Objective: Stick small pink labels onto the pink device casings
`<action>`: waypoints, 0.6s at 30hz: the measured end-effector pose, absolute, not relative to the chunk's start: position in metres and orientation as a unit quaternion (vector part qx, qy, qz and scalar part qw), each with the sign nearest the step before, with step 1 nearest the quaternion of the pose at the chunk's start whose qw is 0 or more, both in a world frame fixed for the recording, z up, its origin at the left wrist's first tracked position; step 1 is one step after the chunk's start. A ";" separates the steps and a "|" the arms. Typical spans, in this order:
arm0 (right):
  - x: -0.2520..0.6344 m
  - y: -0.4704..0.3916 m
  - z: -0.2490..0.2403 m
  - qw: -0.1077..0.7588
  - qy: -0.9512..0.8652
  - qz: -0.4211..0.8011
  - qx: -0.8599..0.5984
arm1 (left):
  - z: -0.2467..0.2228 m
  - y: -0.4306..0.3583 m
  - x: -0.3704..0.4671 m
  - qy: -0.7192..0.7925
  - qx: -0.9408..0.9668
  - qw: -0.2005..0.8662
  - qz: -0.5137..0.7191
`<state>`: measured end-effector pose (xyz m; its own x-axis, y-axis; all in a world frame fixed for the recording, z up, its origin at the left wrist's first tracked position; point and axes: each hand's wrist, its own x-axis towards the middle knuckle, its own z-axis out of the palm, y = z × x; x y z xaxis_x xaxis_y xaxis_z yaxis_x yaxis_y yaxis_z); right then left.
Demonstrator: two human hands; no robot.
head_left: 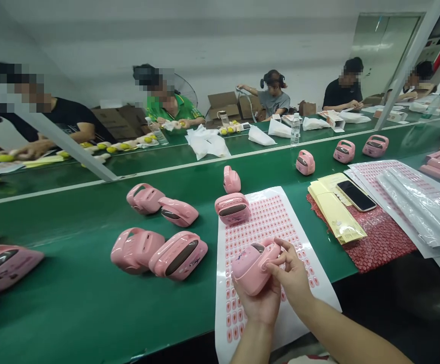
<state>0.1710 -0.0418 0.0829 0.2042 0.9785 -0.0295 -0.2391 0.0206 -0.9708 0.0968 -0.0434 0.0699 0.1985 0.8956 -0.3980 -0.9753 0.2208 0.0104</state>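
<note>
Pink plastic casings (158, 252) lie in pairs on the green belt (72, 293), left of the sticker sheet (269, 217). Over that sheet's near end, the left hand (258, 301) cups a pink casing (252, 267) from below, fingers curled around it. The right hand (290, 268) presses thumb and fingertips together against the casing's side. Right of the sheet lie yellow papers (336, 210) and a phone (355, 195).

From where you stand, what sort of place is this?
Most likely a factory assembly line. A long green conveyor belt carries many identical pink casings, workers sit along the far side, and a sticker sheet lies under the left hand holding one casing.
</note>
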 end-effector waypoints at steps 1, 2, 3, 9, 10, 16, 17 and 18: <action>0.170 -0.042 0.083 0.605 -0.377 0.507 -0.485 | 0.070 -0.044 0.097 0.160 -0.126 0.759 0.618; 0.170 -0.043 0.082 0.604 -0.375 0.511 -0.483 | 0.069 -0.044 0.097 0.160 -0.125 0.753 0.626; 0.169 -0.043 0.083 0.602 -0.375 0.514 -0.483 | 0.068 -0.044 0.097 0.162 -0.121 0.748 0.632; 0.168 -0.043 0.082 0.612 -0.375 0.495 -0.489 | 0.053 -0.047 0.094 0.134 -0.063 0.767 0.624; 0.167 -0.044 0.081 0.617 -0.376 0.485 -0.492 | 0.050 -0.047 0.093 0.112 -0.059 0.771 0.624; 0.161 -0.048 0.074 0.639 -0.388 0.433 -0.504 | 0.040 -0.048 0.095 0.034 -0.026 0.774 0.631; 0.160 -0.048 0.072 0.640 -0.395 0.425 -0.504 | 0.040 -0.048 0.095 0.031 -0.021 0.779 0.626; 0.160 -0.049 0.071 0.640 -0.403 0.417 -0.504 | 0.040 -0.048 0.095 0.028 -0.018 0.782 0.622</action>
<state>0.1601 -0.0487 0.0712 0.3281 0.9399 0.0948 -0.1280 0.1437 -0.9813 0.0953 -0.0480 0.0402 0.2246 0.9722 -0.0658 -0.9742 0.2255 0.0058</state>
